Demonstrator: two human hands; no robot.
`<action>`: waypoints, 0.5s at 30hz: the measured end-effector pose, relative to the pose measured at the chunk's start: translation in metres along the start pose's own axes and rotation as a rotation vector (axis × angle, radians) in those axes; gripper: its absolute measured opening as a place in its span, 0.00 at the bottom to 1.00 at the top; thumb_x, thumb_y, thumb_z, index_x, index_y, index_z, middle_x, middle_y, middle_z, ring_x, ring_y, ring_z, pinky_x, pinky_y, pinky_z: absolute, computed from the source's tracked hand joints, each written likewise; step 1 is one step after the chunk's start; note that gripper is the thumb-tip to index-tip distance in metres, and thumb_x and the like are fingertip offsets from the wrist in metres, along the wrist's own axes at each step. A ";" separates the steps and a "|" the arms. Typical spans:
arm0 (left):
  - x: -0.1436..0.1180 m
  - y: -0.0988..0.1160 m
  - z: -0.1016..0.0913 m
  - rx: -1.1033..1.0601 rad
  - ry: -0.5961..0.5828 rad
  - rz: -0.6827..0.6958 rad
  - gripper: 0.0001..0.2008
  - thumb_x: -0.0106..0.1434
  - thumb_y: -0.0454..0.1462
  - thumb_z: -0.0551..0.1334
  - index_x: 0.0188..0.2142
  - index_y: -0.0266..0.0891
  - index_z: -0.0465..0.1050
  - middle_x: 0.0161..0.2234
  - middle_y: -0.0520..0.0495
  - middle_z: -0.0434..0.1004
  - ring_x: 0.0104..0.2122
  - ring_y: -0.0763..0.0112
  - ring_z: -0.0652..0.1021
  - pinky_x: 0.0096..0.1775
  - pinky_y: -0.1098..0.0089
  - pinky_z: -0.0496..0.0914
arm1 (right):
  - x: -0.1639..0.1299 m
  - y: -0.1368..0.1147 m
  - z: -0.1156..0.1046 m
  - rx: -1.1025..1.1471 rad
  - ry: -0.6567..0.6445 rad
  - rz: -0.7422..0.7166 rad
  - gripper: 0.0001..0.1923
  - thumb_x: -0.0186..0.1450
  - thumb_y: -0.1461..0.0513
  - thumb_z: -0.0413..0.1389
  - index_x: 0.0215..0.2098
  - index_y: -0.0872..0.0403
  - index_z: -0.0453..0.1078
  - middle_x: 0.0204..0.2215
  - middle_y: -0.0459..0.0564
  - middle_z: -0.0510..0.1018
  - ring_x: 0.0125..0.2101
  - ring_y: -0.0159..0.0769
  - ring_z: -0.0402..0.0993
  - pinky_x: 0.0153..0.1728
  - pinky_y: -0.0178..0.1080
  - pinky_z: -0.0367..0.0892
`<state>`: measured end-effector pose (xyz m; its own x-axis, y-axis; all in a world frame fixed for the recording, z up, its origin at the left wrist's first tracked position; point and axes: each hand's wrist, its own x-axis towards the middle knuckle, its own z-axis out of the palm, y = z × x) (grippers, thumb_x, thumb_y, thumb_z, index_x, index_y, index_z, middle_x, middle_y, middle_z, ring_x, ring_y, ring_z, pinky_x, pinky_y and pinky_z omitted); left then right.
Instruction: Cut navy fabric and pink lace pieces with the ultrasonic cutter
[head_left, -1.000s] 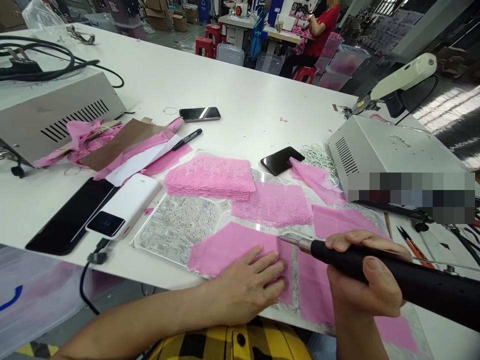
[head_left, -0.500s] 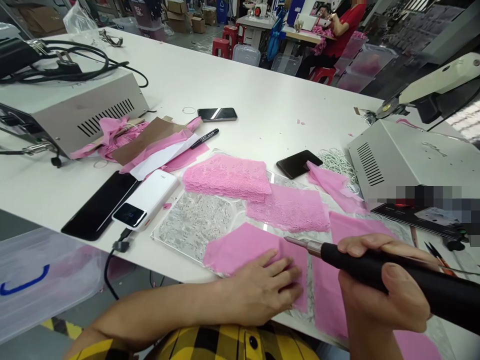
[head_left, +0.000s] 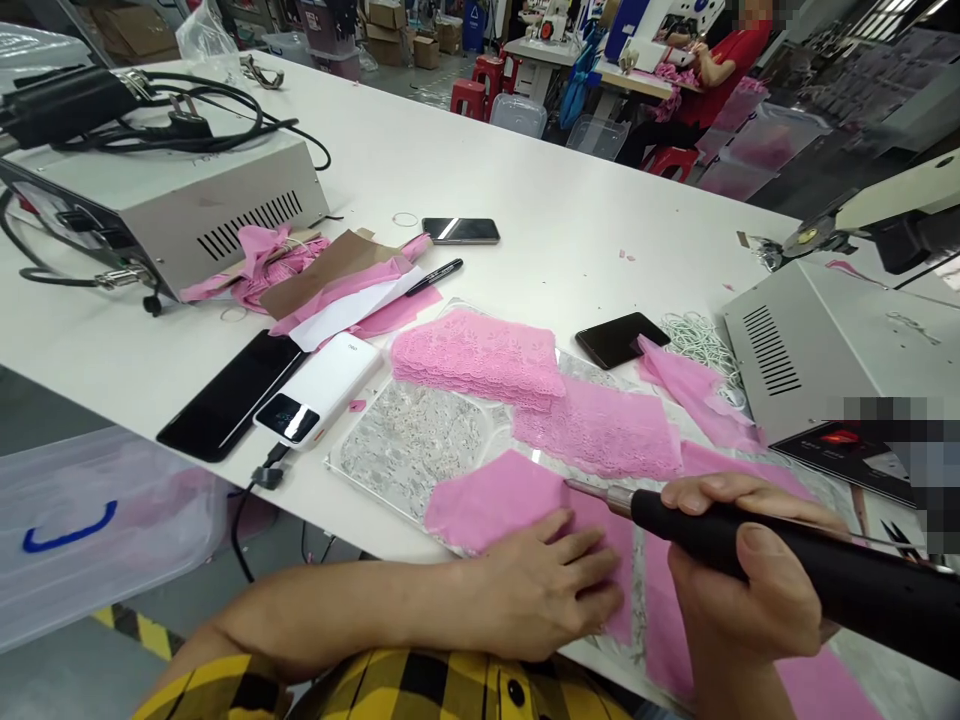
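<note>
My left hand (head_left: 551, 585) lies flat, fingers apart, pressing on a pink fabric piece (head_left: 495, 495) that rests on a clear plate (head_left: 409, 445) at the table's near edge. My right hand (head_left: 750, 580) is closed around a black-handled cutting tool (head_left: 787, 565). Its metal tip (head_left: 592, 492) touches the pink fabric just beyond my left fingers. A folded stack of pink lace (head_left: 476, 355) and a flat lace piece (head_left: 600, 425) sit behind. More pink fabric (head_left: 660, 620) lies under my right hand.
Grey machine boxes stand at the left (head_left: 180, 200) and right (head_left: 832, 340). A white power bank (head_left: 319, 385), three black phones (head_left: 232, 395) (head_left: 461, 230) (head_left: 619, 338), a marker (head_left: 435, 277) and white elastic loops (head_left: 701, 335) lie about. A person in red (head_left: 720, 70) works at a far table.
The view has shifted, so everything sits further right in frame. My hands keep the same hold; the tool tip stays on the pink fabric beside my left fingers.
</note>
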<state>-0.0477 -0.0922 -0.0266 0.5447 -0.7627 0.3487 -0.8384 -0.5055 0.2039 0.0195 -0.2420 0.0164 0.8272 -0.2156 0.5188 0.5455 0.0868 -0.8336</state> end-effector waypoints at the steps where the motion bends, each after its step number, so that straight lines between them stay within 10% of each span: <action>1: 0.000 0.000 0.000 -0.001 0.003 -0.002 0.15 0.70 0.35 0.51 0.51 0.31 0.70 0.52 0.36 0.71 0.52 0.56 0.70 0.52 0.57 0.62 | 0.000 0.000 0.001 -0.006 0.004 -0.001 0.07 0.49 0.64 0.53 0.28 0.54 0.66 0.24 0.45 0.71 0.20 0.35 0.67 0.22 0.43 0.67; 15: -0.004 0.005 0.010 0.039 0.052 -0.022 0.14 0.67 0.37 0.56 0.49 0.34 0.72 0.49 0.38 0.72 0.51 0.57 0.71 0.50 0.59 0.63 | -0.001 0.005 0.040 0.118 -0.158 0.046 0.08 0.53 0.64 0.55 0.33 0.54 0.68 0.27 0.45 0.72 0.22 0.33 0.67 0.24 0.42 0.68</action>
<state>-0.0541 -0.0957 -0.0356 0.5601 -0.7301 0.3914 -0.8244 -0.5379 0.1763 0.0270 -0.2026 0.0190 0.8574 -0.0542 0.5117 0.5109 0.2082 -0.8340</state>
